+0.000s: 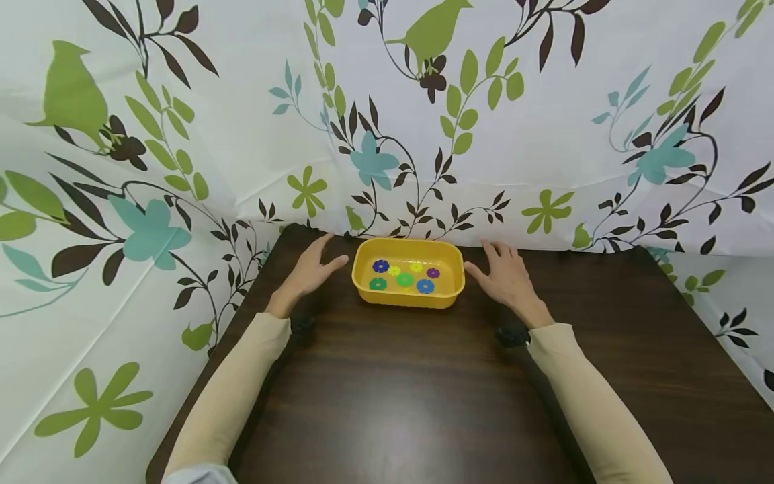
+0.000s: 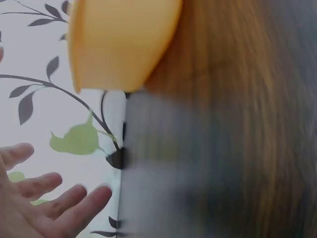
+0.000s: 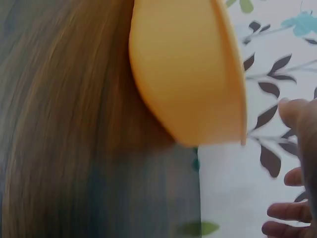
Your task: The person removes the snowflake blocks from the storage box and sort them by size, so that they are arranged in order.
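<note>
Two empty grips, left hand (image 1: 307, 273) and right hand (image 1: 508, 279), fingers loosely spread, flank a yellow tray (image 1: 406, 298) at mid-frame. Colourful discs (image 1: 404, 279) lie inside; beneath it is the dark worktop (image 1: 387, 376).

a white leaf-patterned cloth (image 1: 411, 128) hangs behind a dark table (image 1: 393, 376).

Brightly lit in the head view, with glare on the near part of the table (image 1: 387, 376) and shadows beside both sleeves (image 1: 595, 403). Smeared across the table by blur in both wrist views.
</note>
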`<action>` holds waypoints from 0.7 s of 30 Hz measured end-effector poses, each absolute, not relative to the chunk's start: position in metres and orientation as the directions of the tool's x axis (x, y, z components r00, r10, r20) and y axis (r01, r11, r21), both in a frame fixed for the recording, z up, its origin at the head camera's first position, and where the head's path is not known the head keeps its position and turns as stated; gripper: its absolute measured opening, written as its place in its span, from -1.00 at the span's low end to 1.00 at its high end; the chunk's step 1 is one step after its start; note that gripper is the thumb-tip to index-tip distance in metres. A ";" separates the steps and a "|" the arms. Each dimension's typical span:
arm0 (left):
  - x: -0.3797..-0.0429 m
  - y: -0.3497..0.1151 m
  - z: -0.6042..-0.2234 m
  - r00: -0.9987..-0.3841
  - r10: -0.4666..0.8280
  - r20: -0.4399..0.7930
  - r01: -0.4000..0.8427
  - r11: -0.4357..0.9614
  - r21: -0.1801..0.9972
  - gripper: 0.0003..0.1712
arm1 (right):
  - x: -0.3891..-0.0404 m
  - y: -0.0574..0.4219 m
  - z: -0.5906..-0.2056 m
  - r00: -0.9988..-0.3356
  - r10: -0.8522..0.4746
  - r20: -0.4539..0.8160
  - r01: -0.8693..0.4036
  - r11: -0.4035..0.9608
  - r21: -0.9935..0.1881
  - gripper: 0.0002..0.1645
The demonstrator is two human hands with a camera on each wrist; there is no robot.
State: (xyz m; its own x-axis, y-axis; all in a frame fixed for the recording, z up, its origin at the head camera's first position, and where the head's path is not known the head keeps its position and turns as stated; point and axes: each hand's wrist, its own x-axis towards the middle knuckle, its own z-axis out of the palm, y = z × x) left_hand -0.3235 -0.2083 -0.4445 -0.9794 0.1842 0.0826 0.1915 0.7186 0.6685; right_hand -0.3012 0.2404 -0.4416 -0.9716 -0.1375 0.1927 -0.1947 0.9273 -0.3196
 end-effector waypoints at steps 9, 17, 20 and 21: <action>-0.318 -0.186 -0.443 -0.977 0.214 0.018 0.151 0.624 0.766 0.08 | -0.301 0.205 -0.428 -0.940 -0.229 0.252 -0.325 0.821 -0.469 -0.26; -0.314 -0.168 -0.453 -0.961 0.277 -0.013 0.170 0.623 0.763 0.17 | -0.312 0.175 -0.423 -0.912 -0.391 0.122 -0.403 0.802 -0.442 -0.50; -0.315 -0.165 -0.458 -0.957 0.291 -0.021 0.179 0.642 0.745 0.23 | -0.318 0.164 -0.421 -0.886 -0.460 0.051 -0.433 0.785 -0.442 -0.63; -0.315 -0.164 -0.459 -0.956 0.293 -0.026 0.179 0.650 0.738 0.25 | -0.321 0.160 -0.421 -0.874 -0.485 0.031 -0.448 0.780 -0.437 -0.70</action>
